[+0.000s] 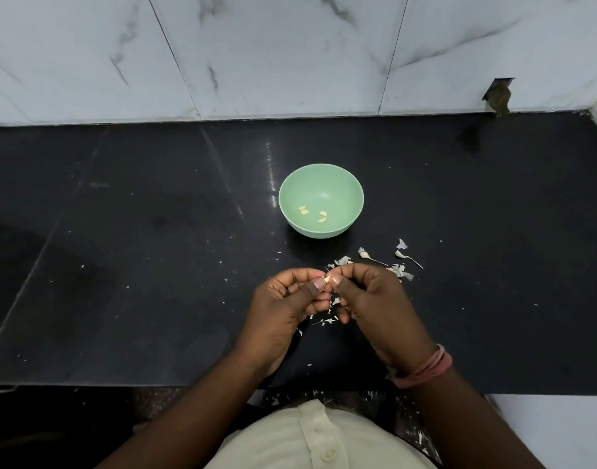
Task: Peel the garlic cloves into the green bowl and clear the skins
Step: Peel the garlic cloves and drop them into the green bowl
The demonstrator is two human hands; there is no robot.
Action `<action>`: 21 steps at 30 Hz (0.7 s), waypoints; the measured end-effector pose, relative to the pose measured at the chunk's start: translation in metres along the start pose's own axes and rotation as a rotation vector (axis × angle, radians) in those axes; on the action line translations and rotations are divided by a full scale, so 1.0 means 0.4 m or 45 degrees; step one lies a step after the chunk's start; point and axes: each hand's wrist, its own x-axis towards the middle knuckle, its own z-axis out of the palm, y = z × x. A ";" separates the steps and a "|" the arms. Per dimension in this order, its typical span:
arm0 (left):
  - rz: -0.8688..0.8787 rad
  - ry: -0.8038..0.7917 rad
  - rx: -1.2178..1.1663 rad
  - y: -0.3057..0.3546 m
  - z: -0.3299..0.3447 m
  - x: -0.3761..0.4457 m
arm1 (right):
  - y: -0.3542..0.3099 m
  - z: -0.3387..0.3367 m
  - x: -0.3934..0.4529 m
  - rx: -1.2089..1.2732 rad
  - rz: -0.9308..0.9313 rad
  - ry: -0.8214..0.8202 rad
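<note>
Together, both hands met above the near part of the black counter (155, 265); the left hand (283, 313) had its fingers curled, thumb and forefinger pinching a small garlic clove (328, 278); the right hand (375, 302), a pink band (425, 368) at its wrist, pinched the same clove from the other side, its fingers curled too; little of the clove showed between the fingertips. Beyond the hands the green bowl (292, 194) stood upright on the counter, well apart from them; peeled cloves (312, 214) lay on its floor, in two small clusters. Papery skins (397, 262) lay scattered on the counter between bowl and hands, mostly to the right; more skin scraps (326, 320) lay under the hands; behind the counter rose a white marble-tiled wall (290, 52).
</note>
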 end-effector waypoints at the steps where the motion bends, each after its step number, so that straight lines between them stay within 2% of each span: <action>1: -0.011 0.010 -0.025 0.001 0.003 0.000 | 0.002 0.003 0.000 0.030 0.011 0.002; 6: -0.006 0.067 -0.097 -0.001 0.006 -0.002 | -0.010 0.015 -0.005 0.105 0.026 0.016; 12: 0.145 0.141 0.093 0.000 0.016 -0.012 | -0.024 0.026 -0.005 -0.077 -0.061 0.098; 21: 0.257 0.191 0.209 0.014 0.034 -0.031 | -0.023 0.042 -0.007 -0.057 -0.061 0.085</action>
